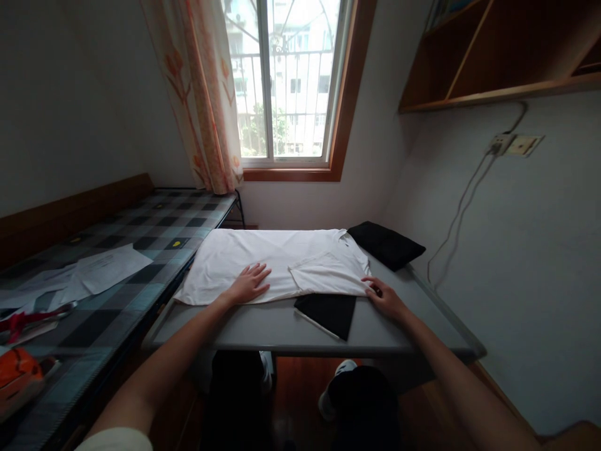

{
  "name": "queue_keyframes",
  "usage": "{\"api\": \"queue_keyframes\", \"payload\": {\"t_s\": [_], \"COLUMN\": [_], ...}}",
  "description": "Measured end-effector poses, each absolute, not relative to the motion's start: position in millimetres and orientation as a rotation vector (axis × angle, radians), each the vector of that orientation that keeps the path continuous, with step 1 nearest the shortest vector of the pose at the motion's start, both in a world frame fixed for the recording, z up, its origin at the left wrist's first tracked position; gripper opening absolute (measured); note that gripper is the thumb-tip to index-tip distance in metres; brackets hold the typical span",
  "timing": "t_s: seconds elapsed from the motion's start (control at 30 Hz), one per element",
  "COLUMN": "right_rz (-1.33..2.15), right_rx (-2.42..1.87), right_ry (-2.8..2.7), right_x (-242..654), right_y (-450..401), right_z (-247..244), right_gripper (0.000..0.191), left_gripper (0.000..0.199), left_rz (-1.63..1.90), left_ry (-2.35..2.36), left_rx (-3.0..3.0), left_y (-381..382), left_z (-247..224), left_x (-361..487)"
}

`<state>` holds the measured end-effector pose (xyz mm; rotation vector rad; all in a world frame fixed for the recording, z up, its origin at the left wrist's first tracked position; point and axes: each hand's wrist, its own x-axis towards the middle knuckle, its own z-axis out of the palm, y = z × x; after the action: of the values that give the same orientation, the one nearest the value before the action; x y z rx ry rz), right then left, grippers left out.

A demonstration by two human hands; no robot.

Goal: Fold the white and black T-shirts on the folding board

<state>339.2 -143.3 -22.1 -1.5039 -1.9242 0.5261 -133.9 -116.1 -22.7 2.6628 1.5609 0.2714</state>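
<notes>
A white shirt [235, 257] lies spread across the grey table [188, 326], its collar toward the right and one part folded over near the front right. My left hand [248, 284] rests flat on the shirt's front part, fingers spread. At the shirt's right front edge, the fingers of my right hand [382, 297] are pinched on the white cloth. A black piece with a pale edge [331, 313] sticks out from under the shirt toward me. Beyond the collar, a folded black item [385, 244] sits at the table's back right.
To the left is a bed with a checked mattress [154, 232], holding papers [106, 272] and an orange item [19, 376]. A window [291, 81] and curtain [201, 94] are ahead. A shelf [469, 62] and a socket with a cable [502, 144] are at right.
</notes>
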Motion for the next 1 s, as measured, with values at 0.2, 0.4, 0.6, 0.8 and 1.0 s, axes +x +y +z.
{"api": "queue_keyframes", "payload": {"t_s": [0.2, 0.4, 0.6, 0.8, 1.0], "right_rz": [0.373, 0.159, -0.039, -0.095, -0.095], "right_rx": [-1.463, -1.461, -1.52, -1.462, -1.443], "right_ry": [-2.094, -2.251, -2.365, -2.33, -2.317], "right_x": [353, 353, 350, 354, 356], "right_y": [-149, -145, -150, -144, -141], "right_z": [-21, -20, -16, -25, -27], "right_gripper": [0.045, 0.04, 0.035, 0.029, 0.027], "left_gripper": [0.067, 0.073, 0.037, 0.037, 0.067], "left_rz": [0.204, 0.24, 0.324, 0.267, -0.055], "left_ry": [1.797, 1.734, 1.623, 1.718, 1.77], "left_rx": [2.465, 2.302, 2.295, 2.288, 2.331], "left_y": [-122, -112, -129, -164, -174], "left_z": [-15, 2, 29, 39, 27], "left_x": [-249, -279, -301, -339, -331]}}
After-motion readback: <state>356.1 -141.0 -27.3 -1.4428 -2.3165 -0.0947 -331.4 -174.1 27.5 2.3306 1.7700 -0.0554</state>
